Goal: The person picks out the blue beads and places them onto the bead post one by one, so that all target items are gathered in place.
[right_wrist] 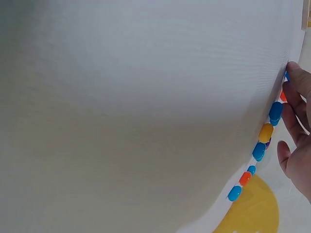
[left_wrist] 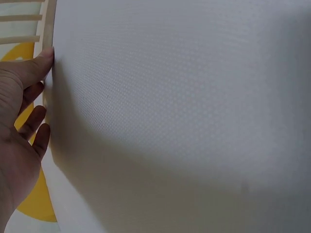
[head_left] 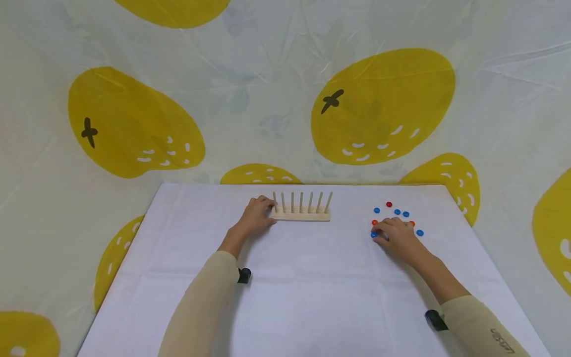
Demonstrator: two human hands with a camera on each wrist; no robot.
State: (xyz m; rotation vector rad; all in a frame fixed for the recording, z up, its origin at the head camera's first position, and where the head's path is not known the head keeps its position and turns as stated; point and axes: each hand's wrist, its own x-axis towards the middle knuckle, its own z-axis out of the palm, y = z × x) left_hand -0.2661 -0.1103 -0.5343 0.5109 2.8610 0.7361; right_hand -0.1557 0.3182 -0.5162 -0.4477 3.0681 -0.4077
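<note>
A pale wooden peg rack (head_left: 303, 216) with several upright pegs stands toward the table's far edge. At its left end, my left hand (head_left: 257, 215) grips the base, thumb at the front and fingers behind. The left wrist view shows the thumb of that hand (left_wrist: 22, 107) against the rack's base (left_wrist: 47, 29). On the right, my right hand (head_left: 398, 239) pinches a blue bead (head_left: 373, 235) at the table surface between thumb and finger. In the right wrist view, the fingers of my right hand (right_wrist: 299, 104) largely hide that bead.
Around the right hand lie loose beads: a red bead (head_left: 389, 204), an orange bead (head_left: 374, 222) and several blue ones, including a blue bead (head_left: 420, 232) to its right. A white cloth (head_left: 303, 297) covers the table. A fruit-patterned curtain (head_left: 267, 99) hangs behind.
</note>
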